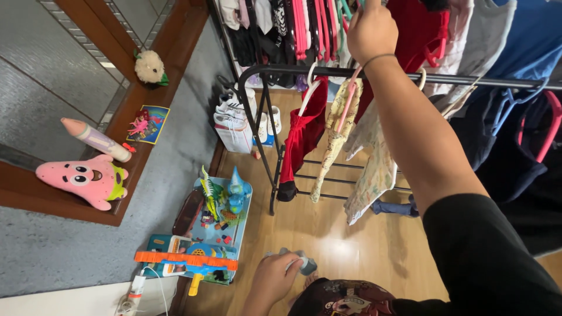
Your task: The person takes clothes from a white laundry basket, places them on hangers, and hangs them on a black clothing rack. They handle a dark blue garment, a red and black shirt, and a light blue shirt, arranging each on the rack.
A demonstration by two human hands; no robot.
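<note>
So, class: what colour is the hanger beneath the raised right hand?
Pink hanger, under the right hand; the head view shows it best.

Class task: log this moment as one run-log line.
right hand: raised at hangers | left hand: holds grey cloth | clothes rack: full

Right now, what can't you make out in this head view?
- Right hand: fingertips cut off by the top edge; its grip is unseen.
- Left hand: closed on a small grey bundle of cloth; kind unclear, fingers cover it.
- Black metal clothes rack: far end runs past the right edge.
</note>
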